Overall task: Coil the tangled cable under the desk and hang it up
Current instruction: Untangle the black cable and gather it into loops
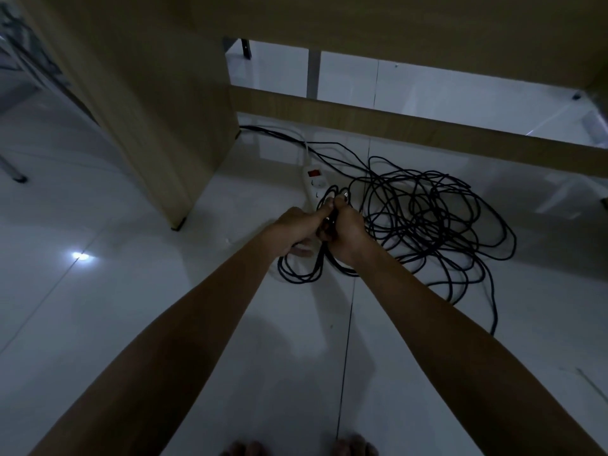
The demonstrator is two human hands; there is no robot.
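our left hand and right hand both curled tight around black cable loops, tangle on white floor, power strip just behind

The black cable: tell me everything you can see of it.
The black cable is thin, long and looks rubber-coated. Most of it lies in a loose tangle of overlapping loops on the white tiled floor under the desk, right of the white power strip. A few loops are gathered where the left hand and right hand grip it together, hanging down in a small bundle. Strands run back towards the desk leg. One strand trails towards the camera on the right.
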